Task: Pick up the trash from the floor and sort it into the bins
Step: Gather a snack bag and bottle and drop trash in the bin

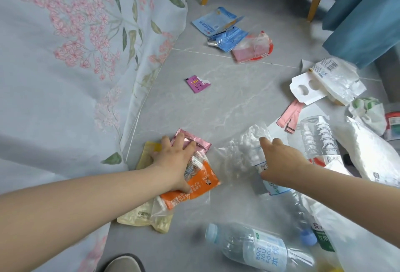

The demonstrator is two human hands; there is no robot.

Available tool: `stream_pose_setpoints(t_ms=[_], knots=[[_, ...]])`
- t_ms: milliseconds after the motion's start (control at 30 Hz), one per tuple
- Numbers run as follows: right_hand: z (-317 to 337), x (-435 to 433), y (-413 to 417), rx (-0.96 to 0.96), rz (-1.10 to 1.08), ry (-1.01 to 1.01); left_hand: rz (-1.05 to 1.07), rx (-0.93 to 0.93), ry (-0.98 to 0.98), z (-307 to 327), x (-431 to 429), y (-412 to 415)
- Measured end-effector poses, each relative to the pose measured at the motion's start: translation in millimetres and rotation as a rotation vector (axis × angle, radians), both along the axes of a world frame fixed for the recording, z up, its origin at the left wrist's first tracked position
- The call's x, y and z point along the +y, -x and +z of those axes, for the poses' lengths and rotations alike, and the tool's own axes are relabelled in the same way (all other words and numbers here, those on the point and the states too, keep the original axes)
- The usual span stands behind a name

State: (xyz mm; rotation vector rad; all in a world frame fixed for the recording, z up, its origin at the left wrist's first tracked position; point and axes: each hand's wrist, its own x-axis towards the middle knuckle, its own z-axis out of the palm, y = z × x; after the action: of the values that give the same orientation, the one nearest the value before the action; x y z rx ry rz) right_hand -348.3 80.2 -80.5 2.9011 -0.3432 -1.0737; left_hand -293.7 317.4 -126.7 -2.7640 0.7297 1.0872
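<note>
While spread-fingered left hand point(173, 161) presses one pink foil wrapper point(203, 145), one orange plastic packet point(201, 179), straight-fingered right hand point(280, 161) touches one crushed clear bottle point(249, 148).

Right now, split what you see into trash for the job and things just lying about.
Job: orange wrapper, pink foil packet, purple sachet, blue pouches, water bottle.
Not the job: floral bedspread, blue curtain, slipper.

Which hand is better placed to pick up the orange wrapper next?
Left. The left hand lies spread on the orange wrapper and pink packet; the right hand reaches toward the crushed clear bottle, off to the side.
</note>
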Motion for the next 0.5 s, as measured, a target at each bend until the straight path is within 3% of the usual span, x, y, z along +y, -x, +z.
stream_pose_setpoints(t_ms=[167, 333, 500], knots=[[5, -17, -4, -0.025, -0.097, -0.007, -0.011, -0.019, 0.057, 1, -2, 4], [10, -18, -1, -0.134, 0.072, 0.017, 0.015, -0.046, 0.115, 1, -1, 5], [11, -5, 0, -0.110, 0.144, -0.012, 0.021, -0.097, 0.079, -1, 12, 8]])
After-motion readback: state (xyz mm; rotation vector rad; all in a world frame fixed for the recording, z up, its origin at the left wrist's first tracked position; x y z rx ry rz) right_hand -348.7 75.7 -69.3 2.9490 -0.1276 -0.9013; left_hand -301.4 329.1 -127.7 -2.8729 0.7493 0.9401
